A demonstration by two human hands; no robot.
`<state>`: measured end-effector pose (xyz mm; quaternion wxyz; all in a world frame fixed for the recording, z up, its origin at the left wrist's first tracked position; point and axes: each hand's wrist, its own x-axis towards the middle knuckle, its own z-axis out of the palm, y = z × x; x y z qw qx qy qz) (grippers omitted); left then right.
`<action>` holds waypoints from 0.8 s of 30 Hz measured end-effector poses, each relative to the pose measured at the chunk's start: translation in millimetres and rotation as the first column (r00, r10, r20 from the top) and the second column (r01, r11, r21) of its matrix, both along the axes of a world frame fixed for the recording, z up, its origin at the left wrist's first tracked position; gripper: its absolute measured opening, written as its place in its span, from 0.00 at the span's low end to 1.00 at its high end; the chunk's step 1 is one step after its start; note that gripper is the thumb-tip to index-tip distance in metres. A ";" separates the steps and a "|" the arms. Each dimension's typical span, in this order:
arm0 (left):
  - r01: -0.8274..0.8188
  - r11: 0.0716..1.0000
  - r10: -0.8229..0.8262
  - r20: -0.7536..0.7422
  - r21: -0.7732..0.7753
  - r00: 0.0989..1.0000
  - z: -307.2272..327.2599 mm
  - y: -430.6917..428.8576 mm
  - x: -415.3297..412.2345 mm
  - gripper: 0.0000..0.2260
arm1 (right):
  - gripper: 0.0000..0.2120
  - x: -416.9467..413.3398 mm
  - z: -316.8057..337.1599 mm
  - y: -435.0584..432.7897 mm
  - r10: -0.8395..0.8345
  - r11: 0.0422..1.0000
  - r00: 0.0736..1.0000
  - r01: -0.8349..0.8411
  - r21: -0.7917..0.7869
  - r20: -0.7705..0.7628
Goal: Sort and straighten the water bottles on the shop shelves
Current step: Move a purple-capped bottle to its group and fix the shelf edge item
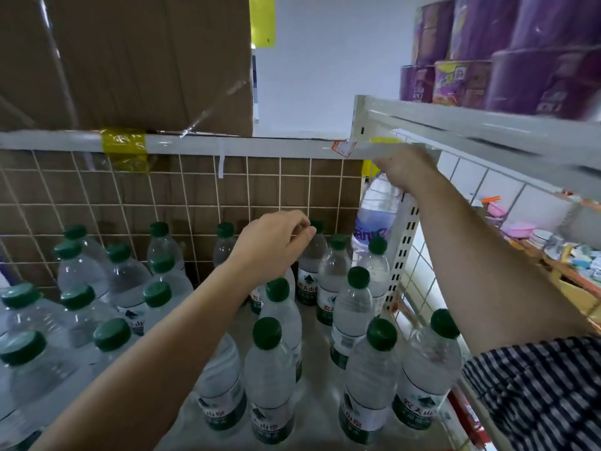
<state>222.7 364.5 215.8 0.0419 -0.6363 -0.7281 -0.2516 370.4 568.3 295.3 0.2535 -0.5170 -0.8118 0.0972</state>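
Head view: at the lower left, green-capped water bottles (78,271) are kept in tight rows. At the centre, the left hand (273,245) is curled beside a back-row cap (317,226); whether the cap is pinched cannot be told. At the right, a larger purple-labelled bottle (374,219) is gripped at its top by the right hand (405,172), probably to be sorted apart.

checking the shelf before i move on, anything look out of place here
Yes: a bigger purple-label bottle in the back right corner, gripped at its top by the right hand, doesn't match the green-cap bottles around it.
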 end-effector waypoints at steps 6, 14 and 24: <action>-0.037 0.998 0.033 0.079 0.051 0.996 18.6 -12.4 4.2 0.15 | 0.24 14.8 51.1 -44.8 0.097 0.951 0.969 -0.023 0.308 -0.226; 0.116 0.971 -0.181 0.325 0.208 0.928 27.6 -29.0 51.1 0.23 | 0.25 39.9 67.2 -128.1 0.314 0.902 0.936 -0.240 0.358 -0.162; -0.028 0.913 -0.271 0.655 0.408 0.705 -2.6 -88.1 96.8 0.23 | 0.22 42.0 11.2 -190.7 0.518 0.849 0.690 -0.486 0.208 -0.505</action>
